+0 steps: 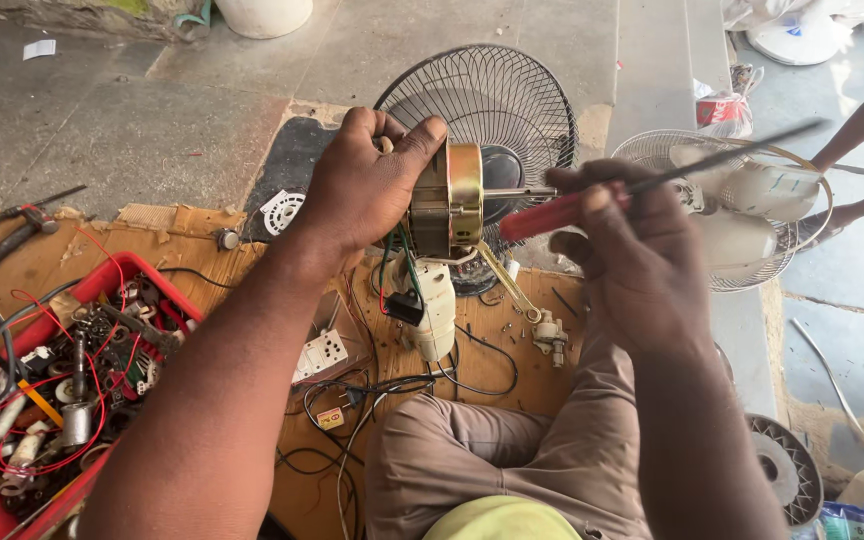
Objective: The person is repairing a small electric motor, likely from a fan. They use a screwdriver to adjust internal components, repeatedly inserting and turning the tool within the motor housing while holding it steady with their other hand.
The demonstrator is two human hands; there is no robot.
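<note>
Gripping fan motor (449, 200), red tray (167, 290) (wires, parts)

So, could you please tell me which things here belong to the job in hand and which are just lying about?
In hand:
left hand
brass-coloured round fan motor
right hand
red-handled screwdriver

Lying about:
red plastic tray of wires
black wire fan guard
hammer
white switch block

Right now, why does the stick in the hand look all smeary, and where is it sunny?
Head view: the screwdriver in the right hand is motion-blurred along its shaft; the fan motor in the left hand looks sharp; bright sun washes out the pale floor at right.
</note>
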